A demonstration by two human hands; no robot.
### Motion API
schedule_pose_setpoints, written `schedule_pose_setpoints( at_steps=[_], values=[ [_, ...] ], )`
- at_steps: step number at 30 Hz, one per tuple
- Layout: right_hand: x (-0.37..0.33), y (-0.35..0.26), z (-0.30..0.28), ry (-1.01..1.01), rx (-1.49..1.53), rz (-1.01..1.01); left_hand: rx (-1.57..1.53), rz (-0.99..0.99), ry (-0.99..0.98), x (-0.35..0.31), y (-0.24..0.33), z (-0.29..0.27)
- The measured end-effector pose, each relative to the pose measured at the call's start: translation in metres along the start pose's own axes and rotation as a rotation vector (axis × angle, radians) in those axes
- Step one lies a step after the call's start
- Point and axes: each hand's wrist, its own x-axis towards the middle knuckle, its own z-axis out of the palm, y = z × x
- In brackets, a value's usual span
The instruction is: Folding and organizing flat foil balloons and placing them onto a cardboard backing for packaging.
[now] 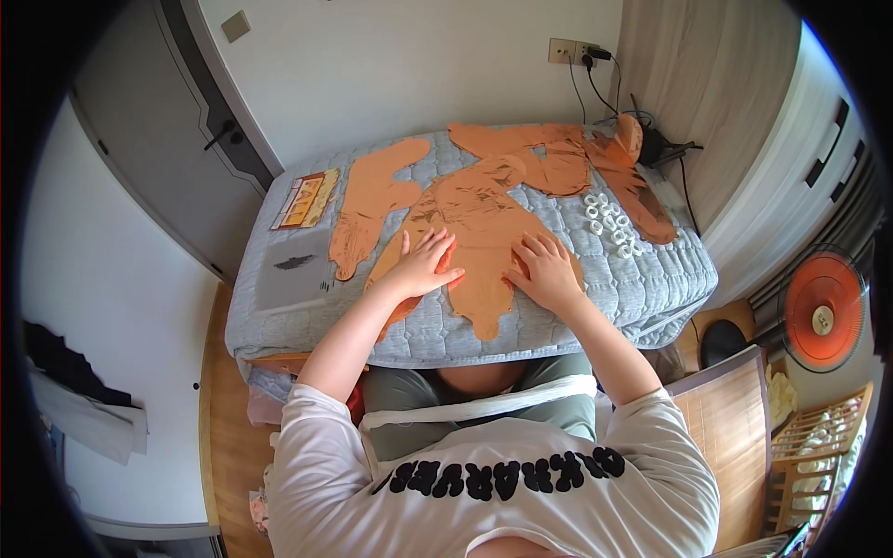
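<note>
A large orange flat cut-out (pixel 479 228) with rounded lobes and dark sketchy marks lies on the quilted bed in front of me. My left hand (pixel 423 265) rests on its left side, fingers spread. On the right side of the same piece lies my right hand (pixel 547 270), its fingers stretched out and a little bent. Both palms face down, and neither hand grasps anything that I can see. Left of the big piece is a long orange cut-out (pixel 367 200). Beyond it to the right are another orange cut-out (pixel 553 158) and a darker-marked one (pixel 642 191).
The pieces lie on a grey quilted mattress (pixel 651 298). Small white rings (pixel 609 223) cluster at the right. A colourful printed sheet (pixel 305 200) and a grey sheet (pixel 284 270) lie at the left. Cables (pixel 600 88) hang by the wall. A red fan (pixel 823 312) stands at the right.
</note>
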Motion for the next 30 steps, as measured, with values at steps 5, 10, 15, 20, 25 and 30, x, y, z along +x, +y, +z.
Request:
schedule_pose_setpoints(
  at_steps=[5, 10, 15, 20, 25, 30],
  values=[
    [0.001, 0.001, 0.0, 0.005, 0.024, -0.004, 0.017, -0.005, 0.024, -0.002, 0.005, -0.004],
    [0.001, 0.002, 0.002, -0.013, 0.053, 0.012, 0.1, -0.015, -0.008, -0.003, 0.011, -0.007],
    [0.0, 0.005, 0.007, 0.019, 0.056, 0.007, 0.056, -0.013, 0.035, -0.001, 0.004, -0.003],
    [0.0, 0.007, 0.008, 0.028, 0.086, 0.015, 0.042, -0.001, 0.073, -0.002, 0.003, -0.002],
    [-0.001, 0.012, 0.002, 0.074, 0.202, -0.008, 0.009, 0.025, 0.069, -0.005, 0.01, -0.009],
    [-0.002, 0.005, -0.005, 0.027, 0.146, -0.026, 0.046, 0.099, 0.069, -0.009, 0.012, -0.002]
  ],
)
